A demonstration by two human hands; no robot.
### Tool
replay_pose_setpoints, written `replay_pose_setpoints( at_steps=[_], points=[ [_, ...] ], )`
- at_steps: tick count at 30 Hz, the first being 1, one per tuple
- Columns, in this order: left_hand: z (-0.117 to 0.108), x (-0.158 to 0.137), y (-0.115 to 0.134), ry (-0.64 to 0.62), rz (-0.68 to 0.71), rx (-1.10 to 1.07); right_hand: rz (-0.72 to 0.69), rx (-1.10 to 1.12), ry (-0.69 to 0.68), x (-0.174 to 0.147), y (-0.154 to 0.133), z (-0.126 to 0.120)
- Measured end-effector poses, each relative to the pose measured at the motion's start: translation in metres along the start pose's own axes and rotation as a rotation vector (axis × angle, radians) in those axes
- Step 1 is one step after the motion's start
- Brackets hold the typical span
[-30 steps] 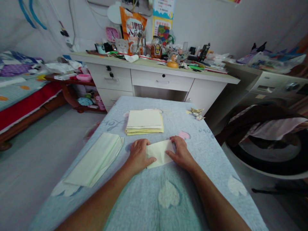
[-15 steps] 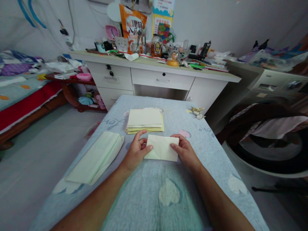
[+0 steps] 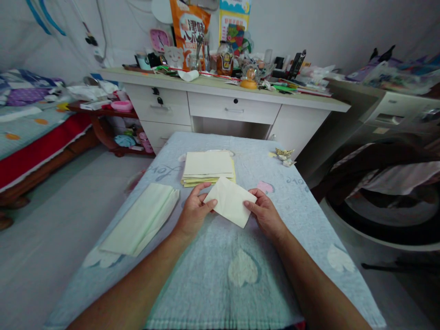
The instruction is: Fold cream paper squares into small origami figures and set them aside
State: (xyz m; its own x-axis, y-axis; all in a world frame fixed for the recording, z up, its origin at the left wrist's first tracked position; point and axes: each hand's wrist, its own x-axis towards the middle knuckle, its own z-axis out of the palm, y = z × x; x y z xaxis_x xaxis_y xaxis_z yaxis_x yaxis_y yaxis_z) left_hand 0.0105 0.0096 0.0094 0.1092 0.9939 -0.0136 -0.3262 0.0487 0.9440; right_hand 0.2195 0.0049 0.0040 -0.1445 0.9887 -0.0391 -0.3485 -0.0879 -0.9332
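Observation:
Between my hands is a small cream sheet of paper (image 3: pixel 231 201), turned at an angle above the cloth-covered table (image 3: pixel 192 293). My left hand (image 3: pixel 195 208) pinches its left corner, thumb on top and fingers behind. At the opposite edge my right hand (image 3: pixel 264 208) grips the paper the same way. Just beyond it lies a stack of cream and yellow paper (image 3: pixel 208 164), partly covered by the sheet's upper corner. To the left, a long pale-green folded bundle of paper (image 3: pixel 139 220) rests on the cloth.
A small folded paper piece with a patterned top (image 3: pixel 285 156) sits at the table's far right. Behind stands a white desk (image 3: pixel 233 110) crowded with jars and a snack bag (image 3: pixel 190 34). A washing machine (image 3: pixel 385 114) is on the right, a bed (image 3: pixel 37 133) on the left.
The sheet of paper has turned clockwise from nearly level to slanted, its upper left corner now reaching the stack. Both hands still hold it. The camera view has shifted slightly.

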Motion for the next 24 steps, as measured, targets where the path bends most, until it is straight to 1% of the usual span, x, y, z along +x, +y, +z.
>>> replay_pose_setpoints(
  at_steps=[4,7,9,12,16,18,21,22,24],
  points=[
    [0.000,-0.001,0.002,-0.008,-0.054,-0.125,-0.012,-0.009,0.008,0.001,0.001,-0.002],
    [0.003,-0.003,0.003,-0.031,-0.079,-0.170,-0.001,0.013,0.042,0.001,0.002,-0.002],
    [0.006,-0.003,0.001,-0.037,-0.083,-0.161,0.015,0.024,0.054,0.000,0.001,-0.001],
    [0.009,-0.004,-0.004,-0.018,-0.077,-0.090,0.027,0.014,0.042,-0.002,0.002,0.003],
    [0.007,-0.004,-0.007,0.031,-0.043,-0.020,-0.019,-0.066,0.026,-0.003,0.002,0.005],
    [0.006,-0.003,-0.007,0.054,-0.031,-0.003,-0.109,-0.203,0.057,-0.004,0.000,0.004],
    [0.004,-0.003,-0.006,0.072,-0.038,0.018,-0.337,-0.592,0.126,-0.008,-0.009,0.000],
    [0.004,-0.003,-0.006,0.071,-0.046,0.021,-0.413,-0.730,0.113,-0.011,-0.012,-0.002],
    [0.005,-0.003,-0.006,0.065,-0.058,0.023,-0.525,-0.949,0.043,-0.016,-0.019,-0.002]
  ],
)
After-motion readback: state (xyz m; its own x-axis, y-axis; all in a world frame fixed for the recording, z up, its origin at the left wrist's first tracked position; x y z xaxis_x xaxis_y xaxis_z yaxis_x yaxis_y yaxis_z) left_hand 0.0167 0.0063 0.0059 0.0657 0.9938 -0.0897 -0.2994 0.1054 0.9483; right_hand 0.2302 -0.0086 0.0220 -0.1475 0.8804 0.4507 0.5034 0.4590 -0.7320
